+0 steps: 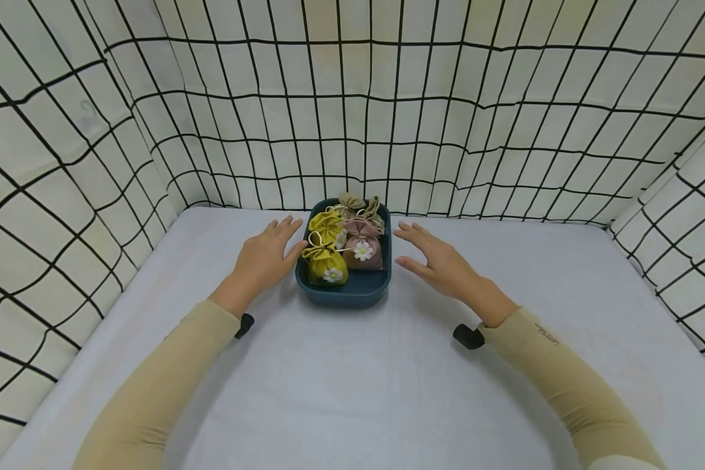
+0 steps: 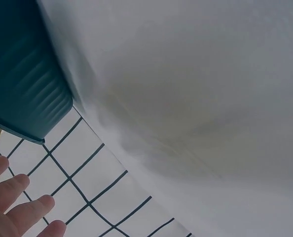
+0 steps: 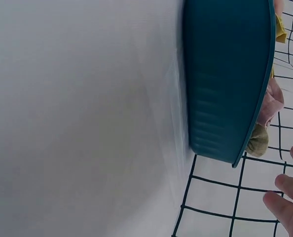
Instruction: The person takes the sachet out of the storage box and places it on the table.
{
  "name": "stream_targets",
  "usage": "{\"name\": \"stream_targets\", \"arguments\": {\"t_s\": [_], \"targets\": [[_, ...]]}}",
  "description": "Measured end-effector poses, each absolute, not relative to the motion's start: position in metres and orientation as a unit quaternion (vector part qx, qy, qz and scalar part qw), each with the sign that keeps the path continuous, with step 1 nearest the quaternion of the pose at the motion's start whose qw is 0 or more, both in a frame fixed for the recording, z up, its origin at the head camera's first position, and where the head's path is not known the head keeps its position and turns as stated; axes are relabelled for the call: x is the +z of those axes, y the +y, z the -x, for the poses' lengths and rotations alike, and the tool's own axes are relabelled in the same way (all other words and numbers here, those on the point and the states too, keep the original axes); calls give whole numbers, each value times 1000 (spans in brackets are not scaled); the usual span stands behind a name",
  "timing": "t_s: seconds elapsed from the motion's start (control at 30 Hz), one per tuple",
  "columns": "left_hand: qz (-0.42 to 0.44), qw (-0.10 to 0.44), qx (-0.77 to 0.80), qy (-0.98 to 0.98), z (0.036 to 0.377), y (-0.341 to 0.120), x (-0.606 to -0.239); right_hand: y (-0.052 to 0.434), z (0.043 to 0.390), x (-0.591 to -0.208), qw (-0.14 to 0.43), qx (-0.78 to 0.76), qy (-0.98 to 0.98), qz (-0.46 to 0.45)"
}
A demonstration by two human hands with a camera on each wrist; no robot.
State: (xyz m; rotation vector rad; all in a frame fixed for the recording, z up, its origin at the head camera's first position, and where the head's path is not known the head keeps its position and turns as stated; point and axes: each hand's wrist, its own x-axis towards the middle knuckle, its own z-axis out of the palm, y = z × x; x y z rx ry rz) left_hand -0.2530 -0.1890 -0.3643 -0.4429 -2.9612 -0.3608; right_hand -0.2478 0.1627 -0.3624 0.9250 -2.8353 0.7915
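Note:
A dark teal tray (image 1: 343,290) stands at the far middle of the white table. It holds several small drawstring pouches: yellow ones (image 1: 327,264), a pink one with a daisy (image 1: 364,251) and olive ones (image 1: 352,201) at the back. My left hand (image 1: 290,237) lies open at the tray's left side with its thumb by the rim; I cannot tell whether it touches. My right hand (image 1: 414,248) hovers open a little to the right of the tray. The left wrist view shows the tray wall (image 2: 23,74) and straight fingers (image 2: 18,207). The right wrist view shows the tray (image 3: 225,79) and fingertips (image 3: 284,202).
White cloth walls with a black grid (image 1: 352,117) close in the table (image 1: 352,391) at the back, left and right. The tray stands close to the back wall. A black wrist camera (image 1: 468,336) sits under each forearm.

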Motion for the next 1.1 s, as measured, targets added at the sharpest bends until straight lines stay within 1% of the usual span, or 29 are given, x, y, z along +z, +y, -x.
{"name": "stream_targets", "arguments": {"t_s": [0.23, 0.53, 0.83, 1.1], "targets": [[150, 60, -115, -980, 251, -190, -365, 155, 249, -359, 0, 280, -905, -320], [161, 55, -120, -978, 249, -192, -367, 147, 255, -363, 6, 319, -891, -324], [169, 46, -126, -976, 247, -193, -372, 141, 262, -362, -13, 375, -885, -276], [176, 30, -107, -978, 244, -194, -373, 131, 271, -360, -7, 436, -868, -239]]}}
